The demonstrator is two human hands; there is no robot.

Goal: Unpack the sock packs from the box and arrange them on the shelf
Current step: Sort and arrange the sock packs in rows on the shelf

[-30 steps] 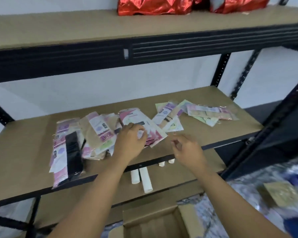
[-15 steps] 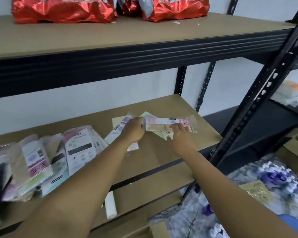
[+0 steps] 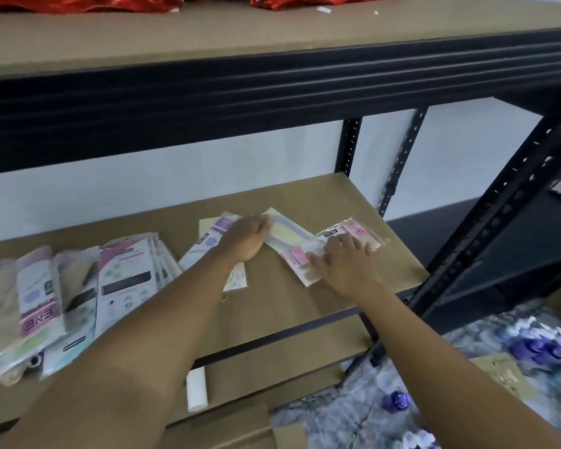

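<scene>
sock packs (image 3: pixel 289 236) lie on the shelf (image 3: pixel 289 296) under both hands: right hand (image 3: pixel 344 262) presses flat, fingers spread; left hand (image 3: pixel 245 238) curls over one, grip unclear.

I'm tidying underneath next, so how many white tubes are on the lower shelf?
1. The white tube lies on the lower shelf, just under the middle shelf's front edge, beside the left forearm. That shelf and the forearm may hide others.

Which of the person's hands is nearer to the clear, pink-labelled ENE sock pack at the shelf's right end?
Right. The right hand lies on that sock pack; the left hand touches other packs further left.
</scene>
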